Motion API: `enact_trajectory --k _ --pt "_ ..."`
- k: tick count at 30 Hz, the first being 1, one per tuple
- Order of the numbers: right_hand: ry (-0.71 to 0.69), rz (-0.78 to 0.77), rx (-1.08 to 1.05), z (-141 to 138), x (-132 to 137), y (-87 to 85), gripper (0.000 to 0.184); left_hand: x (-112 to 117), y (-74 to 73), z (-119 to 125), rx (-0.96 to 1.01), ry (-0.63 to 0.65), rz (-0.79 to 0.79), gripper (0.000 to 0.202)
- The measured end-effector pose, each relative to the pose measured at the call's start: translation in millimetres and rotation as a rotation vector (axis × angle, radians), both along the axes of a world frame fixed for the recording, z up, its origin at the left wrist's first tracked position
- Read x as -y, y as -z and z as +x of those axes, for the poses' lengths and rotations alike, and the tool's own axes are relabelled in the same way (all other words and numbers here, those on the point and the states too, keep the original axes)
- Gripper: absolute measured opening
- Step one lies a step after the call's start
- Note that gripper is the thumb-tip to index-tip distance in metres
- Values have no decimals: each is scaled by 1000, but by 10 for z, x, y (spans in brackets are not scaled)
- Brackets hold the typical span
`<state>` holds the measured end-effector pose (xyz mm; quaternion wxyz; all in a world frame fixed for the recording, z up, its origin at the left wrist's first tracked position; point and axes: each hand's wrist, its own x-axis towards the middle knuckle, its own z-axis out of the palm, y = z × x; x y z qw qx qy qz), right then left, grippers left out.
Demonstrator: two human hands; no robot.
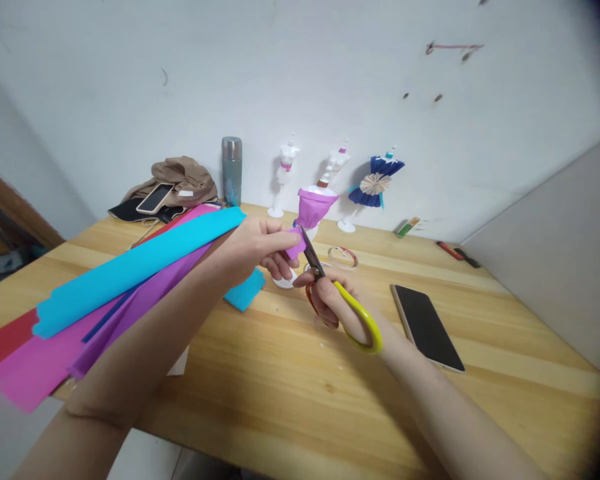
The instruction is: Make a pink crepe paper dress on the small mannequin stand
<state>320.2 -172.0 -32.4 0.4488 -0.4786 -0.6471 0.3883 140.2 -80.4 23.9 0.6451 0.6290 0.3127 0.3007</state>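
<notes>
My left hand (265, 248) pinches a small purple paper piece (295, 243) above the wooden table (290, 380). My right hand (333, 303) grips yellow-handled scissors (347, 310), fingers through the loops, and the blades point up and touch the purple piece. Just behind stands a white doll mannequin wearing a purple paper skirt (314, 205). Long sheets of crepe paper lie under my left forearm: a blue one (135, 267), purple and pink ones (45, 363), and a red one.
A dark phone (427, 327) lies right of my right hand. Two more mannequins (285, 170), one with a navy paper dress (377, 183), stand by the wall. A steel flask (231, 170), a brown cloth with a phone (173, 187), a tape ring (343, 257) and a blue scrap (245, 291) are nearby.
</notes>
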Motion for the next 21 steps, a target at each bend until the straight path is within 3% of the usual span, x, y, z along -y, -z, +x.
enact_trajectory --k 11,21 --pt "19 20 27 -3 2 -52 62 4 47 32 6 -44 11 19" --pt "-24 12 36 51 6 -79 59 13 -33 2 -95 -50 79 25"
